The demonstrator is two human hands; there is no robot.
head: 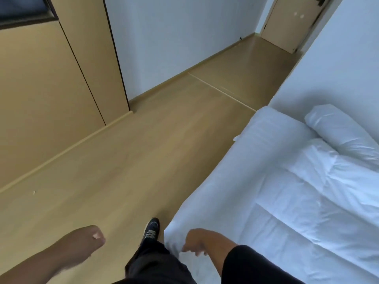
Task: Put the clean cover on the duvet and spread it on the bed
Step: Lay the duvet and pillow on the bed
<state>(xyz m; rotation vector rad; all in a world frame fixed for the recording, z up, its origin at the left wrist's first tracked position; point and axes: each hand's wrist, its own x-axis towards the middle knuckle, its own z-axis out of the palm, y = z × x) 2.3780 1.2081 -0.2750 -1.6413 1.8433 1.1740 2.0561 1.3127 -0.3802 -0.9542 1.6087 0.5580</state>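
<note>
Standing at the far left, a tall wooden wardrobe point(51, 83) runs along the wall, its skirting meeting the wooden floor point(127, 171), with a white wall point(174, 37) beyond it. Low in that half, the left hand point(90, 240) hangs over bare floor with its fingers curled into a loose fist, holding nothing, well apart from any bedding. Between the two arms a dark trouser leg and a black shoe point(152, 229) stand on the floor, just beside the corner of the bed.

An open strip of floor leads from the shoe past the wardrobe and on towards a wooden door point(285, 27) at the far end, bounded on the right by the side of the bed.

The bed point(231, 181) fills the right side, covered in a smooth white sheet that hangs down its near side. On top lies the white duvet point(320, 201), creased and folded, with sharp fold lines across it; it sits further onto the mattress, apart from both hands. A white pillow point(340, 130) rests at the head end against the wall.

The right hand point(194, 242), with a black sleeve on its arm, is at the bed's near corner, its fingers bent downward and touching the white fabric there; whether they pinch it cannot be told.
</note>
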